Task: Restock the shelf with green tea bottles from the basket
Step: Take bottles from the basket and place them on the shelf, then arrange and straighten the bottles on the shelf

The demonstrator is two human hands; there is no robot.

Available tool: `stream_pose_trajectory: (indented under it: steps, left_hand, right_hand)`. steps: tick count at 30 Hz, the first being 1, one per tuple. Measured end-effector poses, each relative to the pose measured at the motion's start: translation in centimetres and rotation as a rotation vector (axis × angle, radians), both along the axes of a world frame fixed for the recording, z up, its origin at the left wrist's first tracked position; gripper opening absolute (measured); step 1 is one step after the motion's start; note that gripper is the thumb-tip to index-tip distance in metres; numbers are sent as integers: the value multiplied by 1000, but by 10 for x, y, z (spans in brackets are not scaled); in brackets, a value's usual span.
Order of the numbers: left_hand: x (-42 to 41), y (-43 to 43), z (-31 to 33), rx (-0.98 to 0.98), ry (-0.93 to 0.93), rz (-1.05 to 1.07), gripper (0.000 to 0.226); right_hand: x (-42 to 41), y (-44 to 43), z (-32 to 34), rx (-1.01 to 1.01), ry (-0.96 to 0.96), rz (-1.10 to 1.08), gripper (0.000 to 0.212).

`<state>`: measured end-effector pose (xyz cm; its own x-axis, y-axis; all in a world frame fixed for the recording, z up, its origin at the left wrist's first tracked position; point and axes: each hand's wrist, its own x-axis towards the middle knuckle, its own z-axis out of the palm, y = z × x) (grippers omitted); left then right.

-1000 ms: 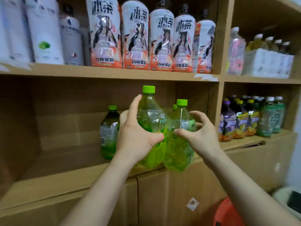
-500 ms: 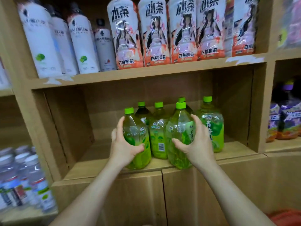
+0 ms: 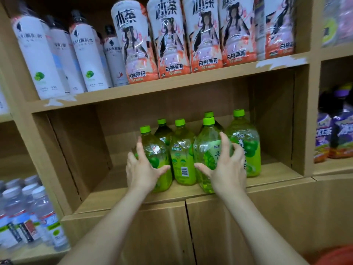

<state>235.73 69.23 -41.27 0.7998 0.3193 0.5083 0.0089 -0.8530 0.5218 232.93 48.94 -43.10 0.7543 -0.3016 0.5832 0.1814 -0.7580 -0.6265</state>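
Observation:
Several green tea bottles with green caps stand on the middle shelf [image 3: 107, 199]. My left hand [image 3: 142, 170] rests against the front left bottle [image 3: 156, 150], fingers straight and spread along its side. My right hand [image 3: 228, 169] is around the front right bottle [image 3: 207, 150], its fingers splayed and lifting off the plastic. Both bottles stand upright near the shelf's front edge. More green tea bottles stand between and behind them, one [image 3: 183, 159] in the middle and one [image 3: 248, 148] at the right. A red basket [image 3: 338, 255] shows at the bottom right corner.
White and peach tea bottles [image 3: 168, 41] fill the shelf above. Water bottles [image 3: 28, 211] stand in the lower left compartment, purple-labelled drinks [image 3: 332, 138] in the right one. The left half of the middle shelf is bare. Cabinet doors [image 3: 187, 236] close the space below.
The two bottles went from held in the air to standing on the shelf among the others. My fingers have loosened and spread. The view has shifted right and closer.

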Motion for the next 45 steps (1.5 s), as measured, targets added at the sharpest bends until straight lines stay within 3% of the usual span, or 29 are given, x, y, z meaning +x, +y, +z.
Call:
stream_pose_trajectory:
  steps: [2,4,6,9,13,15,18,22,27,30,37,39,41,43,45]
  left_hand:
    - [-4,-3,7,100,48,69,122]
    - [-13,-11,13,226,-66,12,112]
    - [-27,-35,18,271,-256,-258,96]
    - [-31,-90,21,293,-223,-574,90]
    - [-7,-123,20,469,-111,-483,96]
    - [-2,-120,18,467,-106,-482,94]
    - [-1,-116,15,425,-143,-513,94]
    - [6,-109,12,418,-185,-554,92]
    - [12,-100,13,465,-176,-518,89]
    - [12,-94,14,468,-167,-513,90]
    - [18,-85,14,427,-118,-456,90]
    - [20,-82,13,396,-114,-447,90]
    - [23,-79,13,365,-112,-443,91]
    - [26,-75,12,343,-101,-442,92]
    - [28,-72,11,312,-95,-457,92]
  right_hand:
    - [-3,-15,-5,-29,26,87,110]
    - [-7,-28,-15,-5,43,172,116]
    - [-11,-33,-27,30,30,196,114]
    - [-9,-32,-37,38,-15,148,98]
    - [-12,-49,-34,62,-65,151,71]
    - [-12,-69,-24,103,-139,95,66]
    - [-2,-100,-3,237,-119,63,83]
    - [22,-113,25,369,35,237,102]
    - [60,-105,31,494,39,378,91]
    - [65,-111,33,436,46,359,81]
    - [47,-143,41,387,84,340,88]
    - [42,-146,46,297,149,281,89]
    - [37,-139,50,82,162,118,89]
    - [30,-119,56,-148,-37,-82,85]
    - [29,-88,67,-219,-273,-50,72]
